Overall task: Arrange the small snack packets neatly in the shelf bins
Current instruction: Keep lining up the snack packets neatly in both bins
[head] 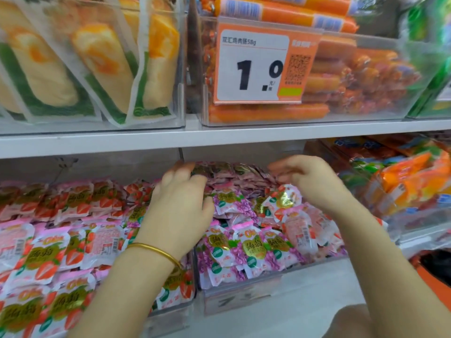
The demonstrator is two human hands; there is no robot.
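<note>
Your left hand (180, 206) rests flat and loose on the purple packets (244, 250) at the back of the bin (240, 298). Your right hand (314, 184) hovers there, its grip too blurred to tell. The packets look light, soft and slippery, so pinch the sealed edges.

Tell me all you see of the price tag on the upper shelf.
The price tag is an orange card with a white panel showing a large black 1.0, a QR code at right and a green patch below it. It hangs on the front of the clear bin of orange sausages. No hand touches it.
</note>
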